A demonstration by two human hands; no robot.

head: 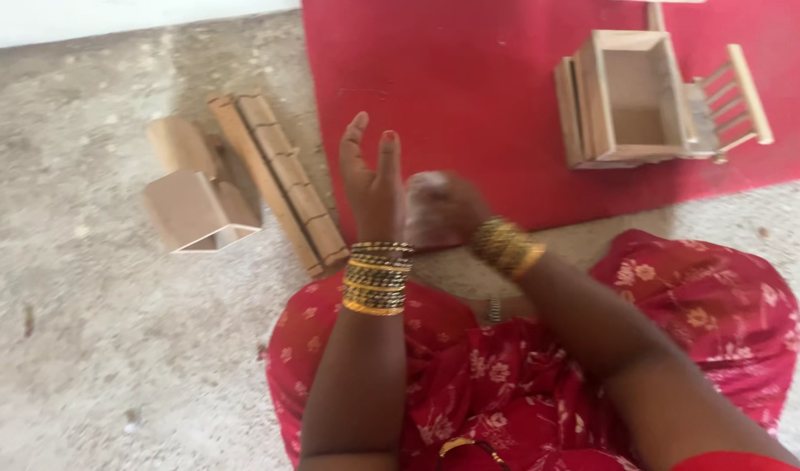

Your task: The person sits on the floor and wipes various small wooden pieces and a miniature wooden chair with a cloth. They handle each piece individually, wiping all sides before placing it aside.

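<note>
Fingers (pixel 365 144) of our left hand (pixel 374 196) stood spread and upright, gripping nothing, the palm turned toward the right hand (pixel 439 209). That right hand was curled shut just beside it, touching or nearly touching the left palm; the motion blur hid whether anything sat inside the fist, so we could not tell what it held, though a pale smear, perhaps cloth or paper, showed at its top. Both wrists carried stacks of gold and dark bangles (pixel 378 277).

Going from the left, a small open-ended wooden box (pixel 199 214) lay tipped on the grey concrete floor (pixel 86 349), with a rounded wooden piece (pixel 177 144) just behind it. Beside these lay a long grooved wooden strip (pixel 286 179), slanting toward our left wrist and ending near the bangles. Past the hands stretched a red mat (pixel 469 96), its near edge running under the fists. On the mat, well apart to the right, stood a square wooden box frame (pixel 631 92), open toward us, with a flat panel against its left side and a small wooden ladder-like rack (pixel 735 96) touching its right side. Our lap, in red flowered cloth (pixel 696 305), filled the lower frame.
</note>
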